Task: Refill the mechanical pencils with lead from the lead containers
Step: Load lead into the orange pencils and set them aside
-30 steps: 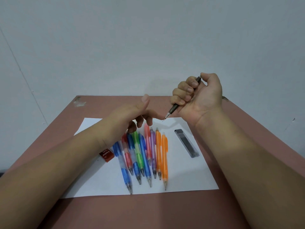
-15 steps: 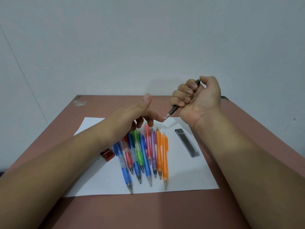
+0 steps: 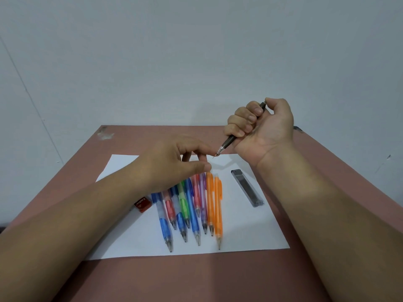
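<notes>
One dark pencil (image 3: pixel 229 142) is gripped in the right hand's (image 3: pixel 265 129) fist at frame centre-right, tip slanting down-left toward the left hand's (image 3: pixel 174 162) loosely curled, empty fingers just beside it.

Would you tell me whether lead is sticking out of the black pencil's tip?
Out: a thin lead shows beyond the tip of the black pencil gripped in the right hand.

Reddish-brown surface (image 3: pixel 218 277), scuffed at far left corner. On it: white paper (image 3: pixel 250 232); red box (image 3: pixel 143 204) touching the paper's left edge.
</notes>
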